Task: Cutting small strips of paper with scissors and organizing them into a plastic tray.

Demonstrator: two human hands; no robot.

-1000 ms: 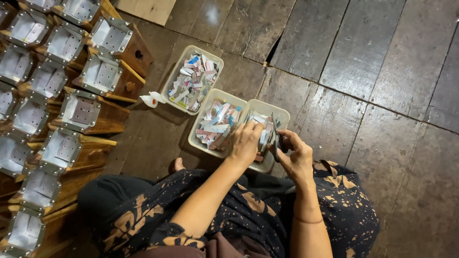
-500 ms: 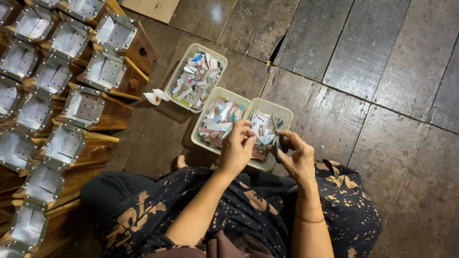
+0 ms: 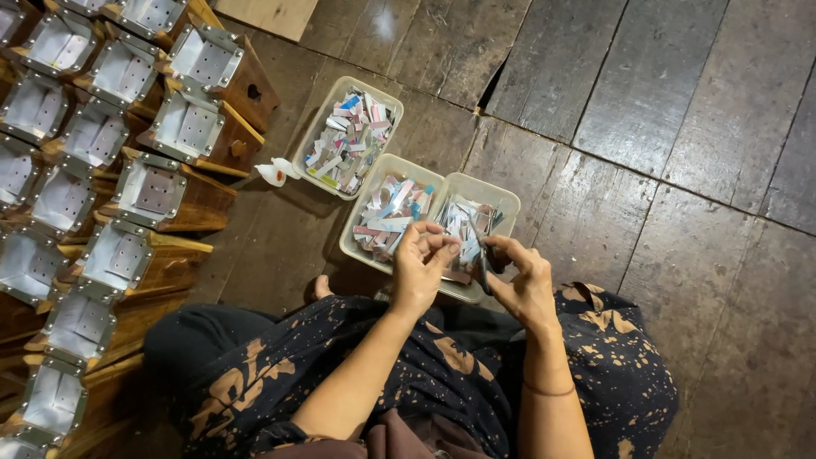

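A: Start with the big things: what lies around the double tray (image 3: 367,223)?

B: Dark wooden floorboards (image 3: 646,110) under it; rows of wooden blocks with square metal-rimmed tops (image 3: 149,187) well to its left; a single tray (image 3: 306,140) of coloured paper strips just beyond its far-left corner; a small white bottle (image 3: 274,172) lying beside that tray; the double tray itself holds more strips in both compartments.

A: And the hands?

B: Both hover over the near edge of the double tray; the left hand (image 3: 418,270) is curled, fingertips pinched narrowly together over the left compartment, seemingly on a strip, though the strip itself is too hidden to be sure; the right hand (image 3: 525,285) is closed around a slim dark tool (image 3: 481,259), possibly scissors or tweezers; I cannot tell which.

A: Which way does the tool point?

B: Its long axis runs from the person's lap toward the far rim of the double tray; the tip lies over the right compartment, the handle end buried in the fingers.

A: How would you do this well?

B: I'd judge: keep the pinch light so the paper doesn't crease; work directly above the tray so offcuts drop in; keep the tip aimed away from the left fingertips.
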